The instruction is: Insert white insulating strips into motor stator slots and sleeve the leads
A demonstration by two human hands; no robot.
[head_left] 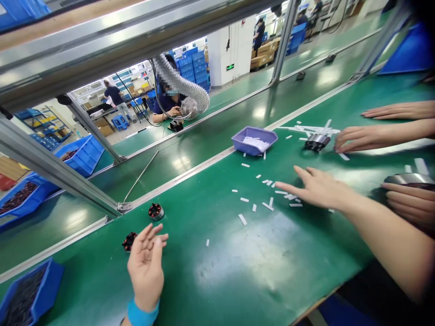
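My left hand [146,262], with a blue band at the wrist, is raised palm up over the green bench, its fingers loosely bent and nothing in them. Just behind its fingers is a small round motor part [129,242] with reddish windings, partly hidden by the hand. A second motor part [156,211] with a silver rim stands a little farther off. My right hand [317,186] reaches out with fingers apart over scattered white strips [268,206]. I cannot tell whether its fingertips touch them. A purple tray [251,148] holding more white strips stands beyond.
A co-worker's hands [360,136] are at the right by a silver cylindrical motor [317,141]; another hand [411,203] lies near a round metal part [409,181]. A blue bin [54,280] of dark pieces sits front left. Metal posts [91,158] border the conveyor behind.
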